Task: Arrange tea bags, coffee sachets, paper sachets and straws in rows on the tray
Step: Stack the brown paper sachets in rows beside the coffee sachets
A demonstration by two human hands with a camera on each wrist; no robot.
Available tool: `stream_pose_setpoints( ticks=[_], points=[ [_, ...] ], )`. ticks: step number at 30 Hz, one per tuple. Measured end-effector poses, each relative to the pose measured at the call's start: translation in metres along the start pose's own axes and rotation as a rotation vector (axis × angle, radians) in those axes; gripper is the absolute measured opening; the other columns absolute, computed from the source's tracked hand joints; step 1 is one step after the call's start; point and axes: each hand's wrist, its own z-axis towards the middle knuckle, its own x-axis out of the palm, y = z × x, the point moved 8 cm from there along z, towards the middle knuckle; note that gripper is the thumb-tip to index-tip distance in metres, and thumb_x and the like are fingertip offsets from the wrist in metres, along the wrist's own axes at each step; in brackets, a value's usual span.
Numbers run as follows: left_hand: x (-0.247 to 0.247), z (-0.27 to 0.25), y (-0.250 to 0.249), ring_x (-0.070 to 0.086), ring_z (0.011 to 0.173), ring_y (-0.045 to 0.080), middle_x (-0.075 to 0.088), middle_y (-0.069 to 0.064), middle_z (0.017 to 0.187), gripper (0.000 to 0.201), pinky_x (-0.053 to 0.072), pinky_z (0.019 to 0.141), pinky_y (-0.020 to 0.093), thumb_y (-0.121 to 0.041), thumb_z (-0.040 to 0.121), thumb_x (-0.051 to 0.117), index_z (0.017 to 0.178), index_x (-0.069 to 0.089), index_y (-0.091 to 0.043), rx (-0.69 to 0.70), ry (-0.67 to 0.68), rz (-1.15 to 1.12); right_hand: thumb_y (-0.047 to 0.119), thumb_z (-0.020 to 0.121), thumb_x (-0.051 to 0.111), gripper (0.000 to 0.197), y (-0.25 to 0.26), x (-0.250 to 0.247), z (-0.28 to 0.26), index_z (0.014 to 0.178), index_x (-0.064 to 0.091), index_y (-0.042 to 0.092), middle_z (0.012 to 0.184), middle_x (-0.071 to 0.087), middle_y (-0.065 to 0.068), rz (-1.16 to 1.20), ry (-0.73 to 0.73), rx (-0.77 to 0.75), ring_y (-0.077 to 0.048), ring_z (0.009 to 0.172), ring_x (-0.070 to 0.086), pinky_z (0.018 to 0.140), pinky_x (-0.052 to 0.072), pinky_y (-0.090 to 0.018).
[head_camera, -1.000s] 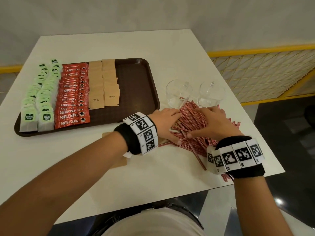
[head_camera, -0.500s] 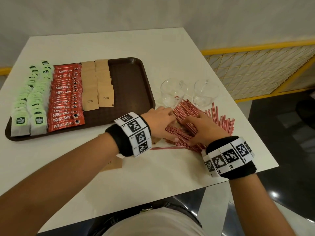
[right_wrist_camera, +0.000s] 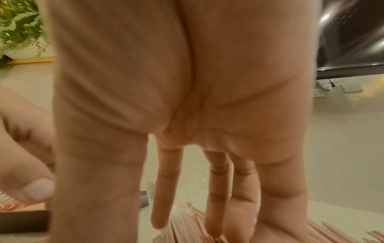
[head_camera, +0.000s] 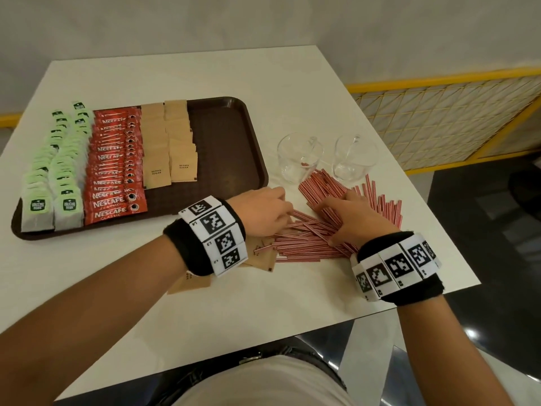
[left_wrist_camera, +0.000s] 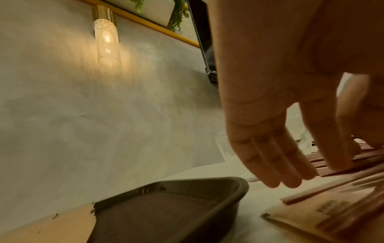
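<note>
Both hands down on the straws [head_camera: 319,232], a loose pile on the table [head_camera: 146,288]. Right hand [head_camera: 355,221]: fingers straight, spread, pressing the pile. Left hand [head_camera: 263,213]: fingers straight, together, at its 9 o'clock edge. Tray [head_camera: 231,148], 10 o'clock, holds tea bags [head_camera: 52,183], coffee sachets [head_camera: 114,168], paper sachets [head_camera: 167,142] in rows.

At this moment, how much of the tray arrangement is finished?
Done: tea bags, coffee sachets and paper sachets lie in rows on the tray. In hand: left hand and right hand rest with straight fingers on the loose straws on the table. Left: rowing the straws on the tray's bare right side, plus stray sachets under the left wrist.
</note>
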Motion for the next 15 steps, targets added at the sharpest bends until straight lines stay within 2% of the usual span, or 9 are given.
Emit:
stream_pose_setpoints(
  ticks=[2,4,6,11,13,15],
  points=[
    [0.006,0.000,-0.002,0.043,0.115,0.022,0.042,0.006,0.125,0.041,0.040,0.097,0.039,-0.029,0.100,0.035,0.141,0.040,-0.033,0.042,0.050,0.004,0.003,0.078,0.069,0.067,0.009,0.002,0.000,0.131,0.047,0.038,0.118,0.033,-0.001,-0.029,0.009,-0.081,-0.020,0.122,0.027,0.103,0.030,-0.036],
    [0.011,-0.004,0.002,0.042,0.111,0.021,0.041,0.006,0.121,0.042,0.040,0.097,0.037,-0.035,0.100,0.037,0.141,0.036,-0.041,0.042,0.083,0.023,0.002,0.082,0.063,0.064,0.020,0.007,-0.001,0.129,0.049,0.043,0.112,0.031,0.004,-0.097,0.037,-0.157,-0.015,0.114,0.026,0.102,0.029,-0.034],
    [0.013,-0.009,0.007,0.044,0.107,0.020,0.041,0.006,0.116,0.043,0.041,0.094,0.034,-0.034,0.099,0.039,0.141,0.036,-0.043,0.031,0.104,0.000,0.002,0.084,0.061,0.063,0.024,0.011,0.000,0.128,0.050,0.045,0.109,0.032,0.006,-0.141,0.066,-0.183,-0.012,0.109,0.025,0.104,0.030,-0.034],
    [0.014,-0.029,0.031,0.049,0.110,0.022,0.047,0.004,0.112,0.048,0.041,0.095,0.032,-0.006,0.095,0.037,0.136,0.048,-0.028,-0.036,0.173,-0.051,-0.001,0.083,0.059,0.064,0.022,0.010,0.006,0.129,0.050,0.043,0.109,0.035,0.005,-0.129,0.092,-0.153,-0.015,0.113,0.027,0.104,0.029,-0.036],
    [0.014,-0.036,0.038,0.051,0.110,0.022,0.050,0.005,0.112,0.044,0.041,0.093,0.028,-0.006,0.096,0.037,0.133,0.052,-0.025,-0.061,0.173,-0.063,-0.003,0.084,0.056,0.063,0.021,0.008,0.007,0.128,0.050,0.042,0.109,0.035,0.004,-0.120,0.078,-0.146,-0.017,0.115,0.029,0.103,0.030,-0.037],
    [0.010,-0.035,0.038,0.052,0.107,0.022,0.047,0.005,0.113,0.045,0.041,0.090,0.028,-0.008,0.097,0.038,0.135,0.049,-0.028,-0.052,0.137,-0.061,-0.002,0.084,0.055,0.063,0.023,0.007,0.006,0.129,0.049,0.042,0.109,0.034,0.004,-0.127,0.060,-0.161,-0.018,0.116,0.029,0.103,0.030,-0.037]
  ],
)
